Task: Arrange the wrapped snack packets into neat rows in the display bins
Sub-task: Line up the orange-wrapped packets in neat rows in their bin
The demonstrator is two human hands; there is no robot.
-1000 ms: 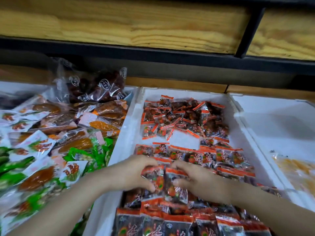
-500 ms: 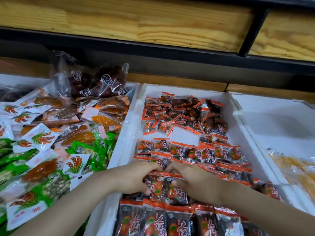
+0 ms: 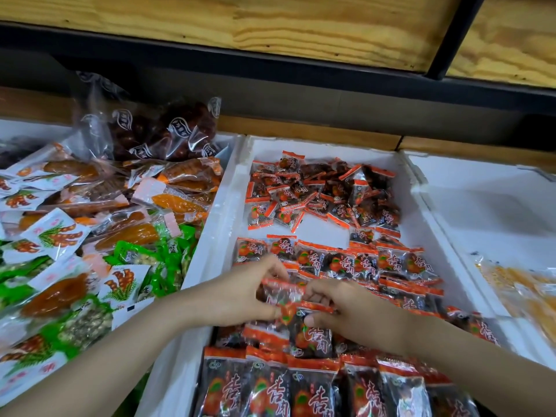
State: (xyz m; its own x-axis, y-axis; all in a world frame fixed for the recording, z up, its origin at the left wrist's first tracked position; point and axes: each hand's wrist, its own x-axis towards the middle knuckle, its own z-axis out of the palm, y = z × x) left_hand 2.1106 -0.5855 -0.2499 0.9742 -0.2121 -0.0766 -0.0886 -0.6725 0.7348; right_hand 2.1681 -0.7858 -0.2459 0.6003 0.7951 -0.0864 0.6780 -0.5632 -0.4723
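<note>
The middle white foam bin (image 3: 228,206) holds small dark snack packets with orange ends. A loose heap of them (image 3: 325,194) lies at the back. One neat row (image 3: 337,261) runs across the middle and another row (image 3: 301,389) lines the front. My left hand (image 3: 240,296) and my right hand (image 3: 352,311) meet over the bin between those rows. Together they pinch a few orange-edged packets (image 3: 285,296), thumbs underneath and fingers on top. More packets lie under my hands, partly hidden.
The left bin (image 3: 219,155) is piled with mixed orange, green and white snack packs (image 3: 75,236) and a clear bag of dark fruit (image 3: 156,130). The right bin (image 3: 487,212) holds yellow packs (image 3: 517,293) at its near side. A wooden shelf (image 3: 270,25) overhangs the back.
The camera has come closer and dipped a little. My hands have lifted packets off the pile and drawn them together between the rows, fingers now curled round their orange edges.
</note>
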